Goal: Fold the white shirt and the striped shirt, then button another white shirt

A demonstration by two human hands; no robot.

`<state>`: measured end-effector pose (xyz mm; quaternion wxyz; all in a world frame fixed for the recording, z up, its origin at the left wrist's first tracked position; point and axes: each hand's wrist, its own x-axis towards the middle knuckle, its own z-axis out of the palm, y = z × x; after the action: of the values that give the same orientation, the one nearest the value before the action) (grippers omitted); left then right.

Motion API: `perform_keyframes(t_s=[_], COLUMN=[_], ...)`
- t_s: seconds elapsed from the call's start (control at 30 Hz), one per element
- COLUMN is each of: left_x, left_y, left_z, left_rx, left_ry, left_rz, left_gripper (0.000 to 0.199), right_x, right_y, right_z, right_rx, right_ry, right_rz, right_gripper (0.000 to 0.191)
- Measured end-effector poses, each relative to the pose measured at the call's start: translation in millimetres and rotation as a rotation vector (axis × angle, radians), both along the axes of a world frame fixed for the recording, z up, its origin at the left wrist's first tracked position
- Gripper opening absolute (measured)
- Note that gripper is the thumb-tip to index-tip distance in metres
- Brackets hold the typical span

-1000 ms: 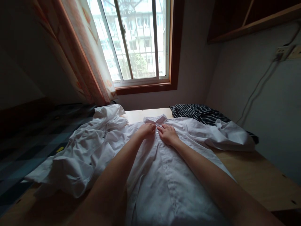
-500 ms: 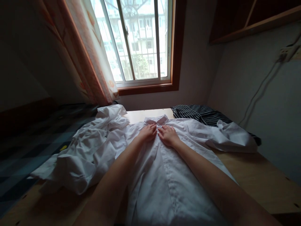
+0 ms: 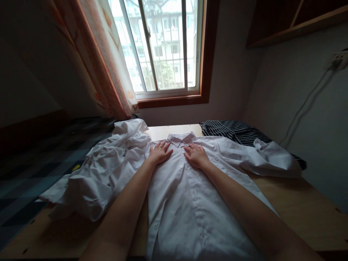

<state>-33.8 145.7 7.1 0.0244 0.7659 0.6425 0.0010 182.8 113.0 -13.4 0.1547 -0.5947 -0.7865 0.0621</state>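
A white button-up shirt (image 3: 185,195) lies front side up, its collar (image 3: 181,138) toward the window and one sleeve stretched out to the right. My left hand (image 3: 160,152) rests flat on the upper chest, left of the collar, with its fingers spread. On the other side of the button strip, just below the collar, my right hand (image 3: 195,155) lies palm down with its fingers extended. Neither hand grips anything. A button shows on the strip between and below the hands. The front panels lie slightly apart lower down.
Crumpled white cloth (image 3: 108,163) lies to the left on the wooden table (image 3: 304,206). A black garment with white stripes (image 3: 236,132) sits at the back right. Dark checked fabric (image 3: 24,181) is at the far left; a cord (image 3: 307,98) hangs along the right wall.
My left hand has moved left, from the button strip below the collar out to the shirt's left chest, and its fingers have spread. My right hand stays in nearly the same place.
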Motion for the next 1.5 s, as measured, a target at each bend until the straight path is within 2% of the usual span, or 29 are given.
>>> perform_keyframes(t_s=[0.2,0.3,0.37,0.43,0.53,0.7,0.93,1.03,1.2,1.3,1.37,1.43,1.5], left_x=[-13.8,-11.2,-3.0,7.8,21.5,25.3,20.8,17.2,4.3,4.4,11.9,24.0,37.6], left_y=[10.6,12.9,12.3,11.6,14.4,31.3,46.6,45.9,40.5,35.4,30.0,21.4,9.0], left_z=[3.7,6.1,7.2,6.5,1.8,-5.5,-5.8,-5.0,-3.1,2.0,7.8,13.3,14.6], left_rx=[0.029,0.124,0.244,0.288,0.209,0.107,0.037,0.041,0.065,0.076,0.168,0.295,0.381], left_ry=[0.056,0.100,0.103,0.064,0.011,0.003,-0.014,-0.016,0.024,0.085,0.153,0.194,0.153], left_rz=[0.143,0.205,0.153,0.056,-0.013,0.047,0.107,0.140,0.109,0.276,0.358,0.299,0.153], left_gripper=[0.071,0.066,0.057,0.049,0.049,0.056,0.068,0.073,0.072,0.072,0.069,0.062,0.056], right_x=[0.5,0.3,0.2,0.1,-0.2,-0.5,0.0,0.2,-0.5,-1.1,-1.2,-1.0,-0.8], right_y=[-1.6,-1.1,-0.4,0.1,0.4,0.4,1.4,1.9,2.9,3.7,4.1,4.4,4.2], right_z=[3.4,2.8,2.1,1.5,1.3,1.6,1.6,2.2,4.0,4.9,5.2,5.0,4.1], right_rx=[0.000,0.003,-0.001,-0.006,0.000,0.004,-0.009,-0.025,-0.077,-0.095,-0.094,-0.084,-0.075], right_ry=[0.006,0.018,0.024,0.028,0.037,0.040,0.038,0.039,0.027,0.012,0.004,0.000,-0.004], right_rz=[-0.003,-0.006,-0.008,-0.006,-0.004,-0.004,-0.009,-0.011,-0.017,-0.021,-0.018,-0.015,-0.015], right_gripper=[0.051,0.051,0.051,0.051,0.051,0.051,0.051,0.052,0.054,0.054,0.054,0.054,0.054])
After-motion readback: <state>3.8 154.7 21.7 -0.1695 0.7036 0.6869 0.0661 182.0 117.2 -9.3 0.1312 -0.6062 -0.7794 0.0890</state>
